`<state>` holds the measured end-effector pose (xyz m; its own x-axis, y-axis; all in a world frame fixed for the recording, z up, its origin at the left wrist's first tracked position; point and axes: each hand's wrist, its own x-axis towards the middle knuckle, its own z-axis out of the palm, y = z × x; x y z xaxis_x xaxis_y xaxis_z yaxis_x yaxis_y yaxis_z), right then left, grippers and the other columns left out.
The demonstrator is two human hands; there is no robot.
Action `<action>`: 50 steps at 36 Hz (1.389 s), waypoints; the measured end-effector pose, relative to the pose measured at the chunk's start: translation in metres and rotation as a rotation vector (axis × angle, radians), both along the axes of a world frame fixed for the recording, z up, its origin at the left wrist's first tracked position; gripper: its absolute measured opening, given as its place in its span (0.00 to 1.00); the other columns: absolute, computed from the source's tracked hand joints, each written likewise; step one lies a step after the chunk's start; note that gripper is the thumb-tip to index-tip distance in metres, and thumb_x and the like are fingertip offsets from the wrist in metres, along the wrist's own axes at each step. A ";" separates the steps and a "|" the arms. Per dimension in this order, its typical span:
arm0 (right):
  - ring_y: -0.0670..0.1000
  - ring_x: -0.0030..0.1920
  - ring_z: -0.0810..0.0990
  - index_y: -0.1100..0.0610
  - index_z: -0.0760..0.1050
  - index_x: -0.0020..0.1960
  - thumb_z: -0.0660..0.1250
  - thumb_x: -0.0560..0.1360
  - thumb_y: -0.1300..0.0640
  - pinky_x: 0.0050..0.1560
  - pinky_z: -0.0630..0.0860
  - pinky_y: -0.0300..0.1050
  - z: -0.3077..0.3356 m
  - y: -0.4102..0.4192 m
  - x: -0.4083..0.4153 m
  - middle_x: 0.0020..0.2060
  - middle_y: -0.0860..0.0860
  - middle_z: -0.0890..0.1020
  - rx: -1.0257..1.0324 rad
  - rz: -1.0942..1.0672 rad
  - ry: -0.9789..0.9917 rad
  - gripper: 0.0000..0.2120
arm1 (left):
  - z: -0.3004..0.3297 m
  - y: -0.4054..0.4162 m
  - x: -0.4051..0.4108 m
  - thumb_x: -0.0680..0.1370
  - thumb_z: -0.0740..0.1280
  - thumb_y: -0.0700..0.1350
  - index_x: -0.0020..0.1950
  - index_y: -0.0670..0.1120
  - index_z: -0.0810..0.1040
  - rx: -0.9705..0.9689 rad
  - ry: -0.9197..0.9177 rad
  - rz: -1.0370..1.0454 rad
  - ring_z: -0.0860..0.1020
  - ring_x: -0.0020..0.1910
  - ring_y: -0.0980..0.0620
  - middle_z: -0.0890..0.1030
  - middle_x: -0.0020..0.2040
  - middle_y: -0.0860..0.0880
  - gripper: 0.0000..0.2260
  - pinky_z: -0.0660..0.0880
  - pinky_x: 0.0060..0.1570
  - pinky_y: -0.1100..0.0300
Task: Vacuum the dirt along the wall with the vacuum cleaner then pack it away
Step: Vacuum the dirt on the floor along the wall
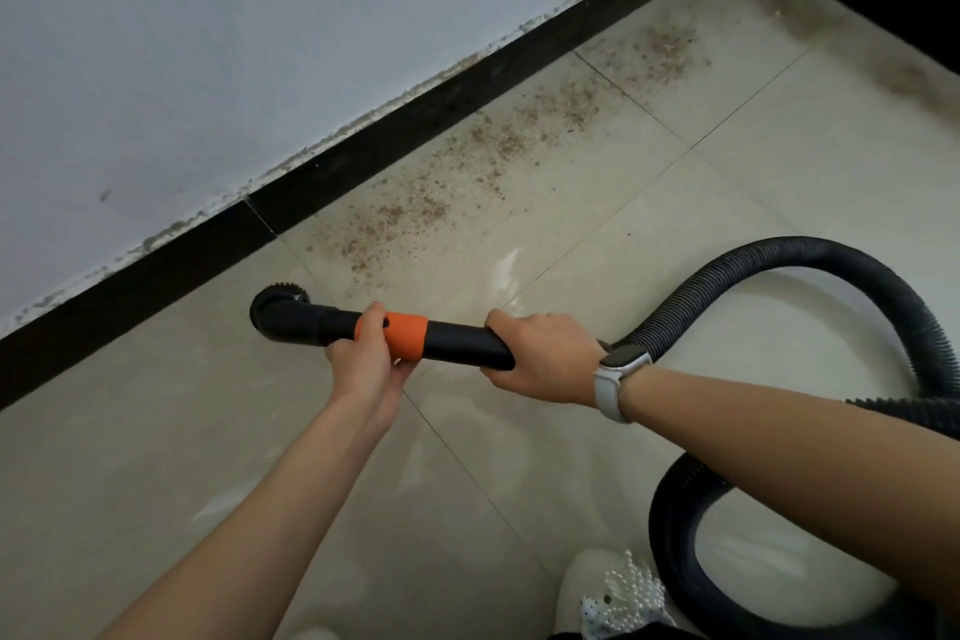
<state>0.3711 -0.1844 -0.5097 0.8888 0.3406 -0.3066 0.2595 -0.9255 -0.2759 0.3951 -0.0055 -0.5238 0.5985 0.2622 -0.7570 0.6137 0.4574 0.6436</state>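
Vacuum wand [457, 340], seen from the head camera, lies nearly level just above the tiled floor [649, 203], its round brush nozzle [278, 309] close to the black skirting [363, 156] and just short of the dirt [467, 156]. It looks like rigid, smooth plastic, probably light, so it should steer easily but could twist in a sweaty grip; two spread holds suit it. The left hand [366, 359] has its fingers wrapped around the wand at the orange collar [408, 335], and the right hand [540, 359], with a white watch [618, 374] at the wrist, clenches the rear end where the ribbed hose [779, 270] joins. That hose is soft and springy; it loops back beside a white shoe [608, 592] and will likely drag against any pull. The wand is matte black with one orange band, the nozzle ringed by short bristles. Brown crumbs lie scattered in a band along the skirting below the pale wall [208, 42], reaching towards the far corner
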 end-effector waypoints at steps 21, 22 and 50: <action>0.56 0.42 0.79 0.55 0.66 0.57 0.62 0.77 0.45 0.37 0.68 0.45 -0.015 -0.003 0.003 0.47 0.53 0.80 0.142 -0.023 0.087 0.16 | -0.009 -0.023 0.025 0.80 0.61 0.42 0.70 0.36 0.59 0.126 0.195 -0.112 0.75 0.54 0.41 0.70 0.64 0.37 0.21 0.77 0.42 0.46; 0.56 0.43 0.79 0.55 0.67 0.58 0.61 0.77 0.45 0.38 0.70 0.46 -0.016 -0.001 0.003 0.48 0.53 0.80 0.133 -0.001 0.088 0.17 | -0.012 -0.024 0.020 0.80 0.61 0.41 0.69 0.36 0.59 0.104 0.209 -0.097 0.75 0.52 0.41 0.70 0.64 0.36 0.21 0.77 0.39 0.46; 0.54 0.36 0.75 0.52 0.65 0.48 0.65 0.72 0.53 0.36 0.72 0.43 -0.017 0.012 0.028 0.36 0.50 0.74 0.202 -0.236 0.325 0.10 | -0.009 -0.033 0.054 0.80 0.59 0.52 0.66 0.42 0.66 0.440 0.295 -0.527 0.74 0.47 0.47 0.73 0.57 0.42 0.19 0.72 0.34 0.58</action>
<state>0.3989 -0.1720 -0.5272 0.8180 0.2218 -0.5308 -0.0822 -0.8681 -0.4895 0.4495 -0.0385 -0.5330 0.5167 0.3120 -0.7973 0.8560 -0.2069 0.4737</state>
